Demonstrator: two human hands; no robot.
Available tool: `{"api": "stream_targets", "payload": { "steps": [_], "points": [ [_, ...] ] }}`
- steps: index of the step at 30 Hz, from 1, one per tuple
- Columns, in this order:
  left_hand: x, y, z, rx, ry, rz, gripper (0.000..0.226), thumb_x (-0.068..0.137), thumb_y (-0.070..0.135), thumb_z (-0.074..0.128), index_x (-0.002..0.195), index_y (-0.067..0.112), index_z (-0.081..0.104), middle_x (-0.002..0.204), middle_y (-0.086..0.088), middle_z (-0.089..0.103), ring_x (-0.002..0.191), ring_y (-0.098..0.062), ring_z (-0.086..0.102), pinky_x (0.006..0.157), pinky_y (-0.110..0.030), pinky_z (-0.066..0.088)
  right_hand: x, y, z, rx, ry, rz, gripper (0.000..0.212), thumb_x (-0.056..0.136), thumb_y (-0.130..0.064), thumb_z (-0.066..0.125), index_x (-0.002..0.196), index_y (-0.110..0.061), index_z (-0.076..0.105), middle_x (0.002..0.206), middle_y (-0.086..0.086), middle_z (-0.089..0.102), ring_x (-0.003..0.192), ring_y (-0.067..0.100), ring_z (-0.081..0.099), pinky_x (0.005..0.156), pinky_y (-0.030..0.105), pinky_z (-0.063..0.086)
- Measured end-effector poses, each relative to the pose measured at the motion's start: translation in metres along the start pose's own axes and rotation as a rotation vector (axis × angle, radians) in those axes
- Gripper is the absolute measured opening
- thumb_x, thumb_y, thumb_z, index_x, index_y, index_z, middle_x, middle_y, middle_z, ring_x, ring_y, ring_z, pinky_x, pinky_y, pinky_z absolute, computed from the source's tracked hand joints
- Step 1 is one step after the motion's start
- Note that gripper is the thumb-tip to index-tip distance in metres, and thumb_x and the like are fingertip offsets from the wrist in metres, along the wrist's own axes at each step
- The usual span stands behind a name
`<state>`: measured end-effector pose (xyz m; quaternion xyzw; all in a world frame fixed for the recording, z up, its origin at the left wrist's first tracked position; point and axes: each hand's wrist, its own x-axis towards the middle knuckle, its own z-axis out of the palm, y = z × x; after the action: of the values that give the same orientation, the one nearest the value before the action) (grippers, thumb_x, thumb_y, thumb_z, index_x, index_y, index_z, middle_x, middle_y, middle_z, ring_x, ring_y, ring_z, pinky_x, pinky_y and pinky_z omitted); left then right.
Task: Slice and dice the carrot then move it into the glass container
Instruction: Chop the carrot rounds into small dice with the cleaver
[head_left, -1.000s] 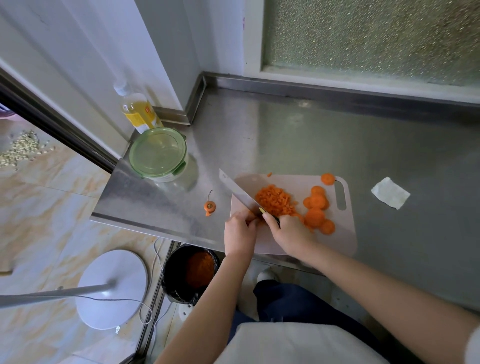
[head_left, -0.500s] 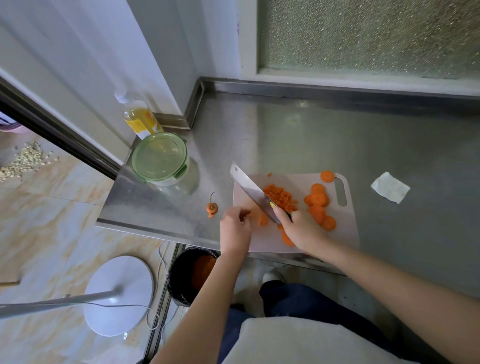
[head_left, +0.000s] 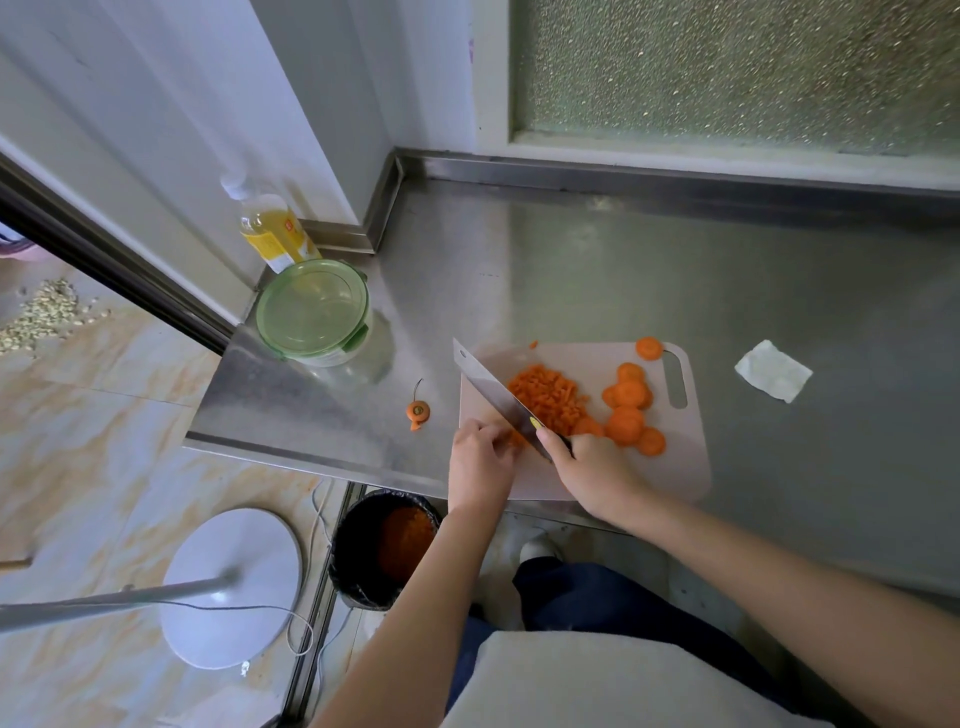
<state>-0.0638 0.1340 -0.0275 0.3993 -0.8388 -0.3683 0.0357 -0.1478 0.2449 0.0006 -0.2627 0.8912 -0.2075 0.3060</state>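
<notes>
Steel counter (head_left: 571, 270) holds lidded glass container (head_left: 317, 317), bottle (head_left: 272, 228), carrot top (head_left: 417, 411), napkin (head_left: 773, 370).

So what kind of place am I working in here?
Most likely a small kitchen prep corner: a stainless steel counter, a cutting board with carrot and a knife on it, and a bottle of yellow liquid, probably oil, by the wall.

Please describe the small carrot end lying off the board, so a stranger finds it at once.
On the stainless steel counter, find the pale pink plastic cutting board near the front edge. Left of it lies the small orange carrot end. Unlike the round orange slices on the board, it lies alone, a thin dark curl behind it.
</notes>
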Motion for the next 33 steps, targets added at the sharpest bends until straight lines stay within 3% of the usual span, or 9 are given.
{"api": "stream_targets", "payload": {
  "steps": [4,8,13,22,29,33],
  "points": [
    [-0.001,-0.001,0.001,0.016,0.024,0.020,0.018,0.086,0.005,0.058,0.093,0.008,0.073,0.088,-0.010,0.058,0.081,-0.022,0.052,0.064,-0.015,0.030,-0.001,-0.001,0.000,-0.032,0.001,-0.013,0.064,0.098,-0.052,0.028,0.087,-0.001,0.065,0.091,0.020,0.067,0.088,0.034,0.062,0.064,0.028,0.035],
    [-0.002,0.002,0.002,0.006,0.041,0.026,0.018,0.086,0.004,0.056,0.091,0.008,0.073,0.080,-0.005,0.052,0.075,-0.017,0.046,0.061,-0.015,0.027,0.000,-0.003,0.002,-0.089,0.011,-0.036,0.064,0.099,-0.052,0.027,0.090,-0.002,0.066,0.091,0.018,0.068,0.086,0.033,0.063,0.063,0.027,0.036],
    [-0.001,0.001,0.003,-0.011,0.047,0.030,0.017,0.083,0.001,0.058,0.086,0.005,0.074,0.082,-0.010,0.059,0.076,-0.020,0.053,0.062,-0.014,0.031,0.001,-0.008,0.006,-0.144,0.023,-0.014,0.063,0.099,-0.051,0.027,0.089,-0.002,0.065,0.090,0.016,0.069,0.084,0.030,0.064,0.059,0.025,0.033],
    [0.000,-0.001,0.003,-0.002,0.034,0.024,0.013,0.082,0.004,0.058,0.084,0.004,0.072,0.081,-0.008,0.056,0.073,-0.020,0.052,0.064,-0.022,0.039,0.006,-0.018,0.008,-0.071,0.021,-0.040,0.063,0.100,-0.049,0.028,0.086,0.000,0.064,0.086,0.016,0.068,0.079,0.031,0.064,0.056,0.028,0.036],
    [0.002,-0.002,-0.003,-0.012,0.040,0.078,0.016,0.086,0.003,0.058,0.093,0.010,0.071,0.090,-0.005,0.060,0.081,-0.017,0.055,0.069,-0.012,0.032,0.011,-0.006,0.000,0.020,0.012,0.012,0.057,0.099,-0.050,0.030,0.068,-0.009,0.052,0.072,0.012,0.062,0.069,0.026,0.057,0.058,0.028,0.036],
    [0.007,-0.003,-0.004,0.008,0.034,0.068,0.013,0.087,0.005,0.059,0.096,0.005,0.069,0.093,-0.009,0.061,0.084,-0.021,0.057,0.071,-0.015,0.035,0.009,-0.006,-0.009,0.040,0.032,0.029,0.060,0.100,-0.048,0.031,0.081,-0.001,0.063,0.071,0.008,0.055,0.079,0.031,0.060,0.061,0.030,0.039]
  ]
}}
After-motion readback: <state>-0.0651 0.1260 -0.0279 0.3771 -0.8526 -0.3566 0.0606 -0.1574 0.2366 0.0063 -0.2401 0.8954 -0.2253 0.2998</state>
